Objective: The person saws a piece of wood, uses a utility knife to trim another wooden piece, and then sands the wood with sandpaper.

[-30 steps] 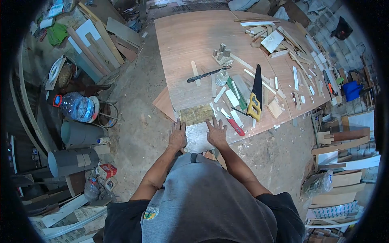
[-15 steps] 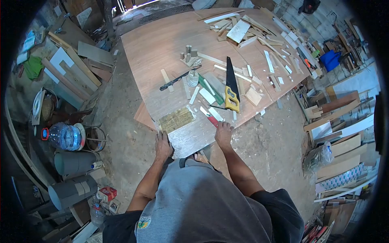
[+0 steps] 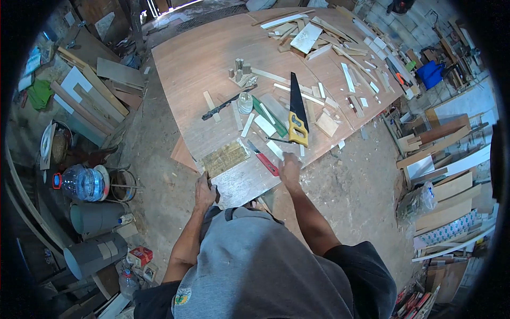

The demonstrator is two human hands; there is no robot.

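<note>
My left hand [image 3: 204, 192] is at the table's front left edge, thumb apart from the fingers, beside the near corner of a panel of brownish strips [image 3: 226, 158]. My right hand [image 3: 289, 169] is over the front right edge, against the near end of a white strip [image 3: 275, 150]; its fingers are blurred and partly hidden. Just left of that hand lies a red utility knife [image 3: 266, 164], its blade pointing away from me. A handsaw [image 3: 298, 114] with a yellow handle lies beyond the right hand. Near it are a clear jar [image 3: 245, 103] and a green piece [image 3: 270, 117].
The wooden table [image 3: 186, 69] carries a heap of wood offcuts [image 3: 319, 37] at its far right. A block with short pegs [image 3: 240, 73] stands mid-table. Boards [image 3: 446, 194] lean along the right wall. A large water bottle [image 3: 87, 182] and grey cylinders [image 3: 95, 252] are at left.
My right hand has moved off the red knife, which now shows fully, and towards the white strip. My left hand has shifted slightly left, its fingers more bent. The view has shifted slightly.
</note>
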